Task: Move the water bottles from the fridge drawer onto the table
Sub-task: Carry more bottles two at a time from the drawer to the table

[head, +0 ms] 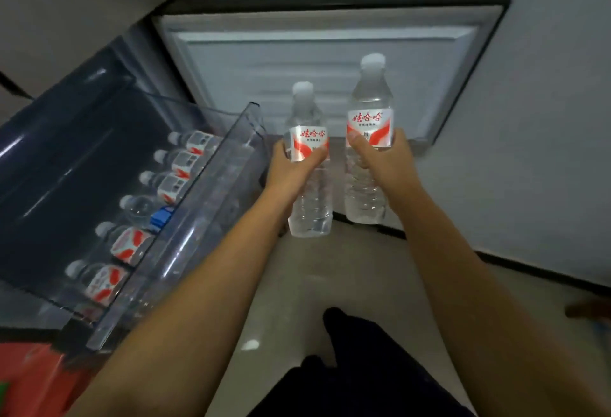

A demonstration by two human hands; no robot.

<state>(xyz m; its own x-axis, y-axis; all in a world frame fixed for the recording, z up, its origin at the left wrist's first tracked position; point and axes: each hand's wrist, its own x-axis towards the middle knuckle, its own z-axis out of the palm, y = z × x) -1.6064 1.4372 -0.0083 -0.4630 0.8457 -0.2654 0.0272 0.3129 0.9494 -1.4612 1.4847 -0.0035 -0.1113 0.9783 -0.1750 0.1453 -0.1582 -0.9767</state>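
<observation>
**Two bottles lifted out, six left in the drawer**

A water bottle (309,165) was held upright in the left hand (291,168), and a second bottle (368,138) in the right hand (383,158). The fingers of each hand were curled round the label band. Both bottles were carried clear of the fridge drawer (185,218), in front of the open fridge door (324,62), above the floor. Six bottles (172,181) were counted lying in a row in the drawer. No tabletop was in view; delivery was judged not yet made, most of the task remaining.
</observation>
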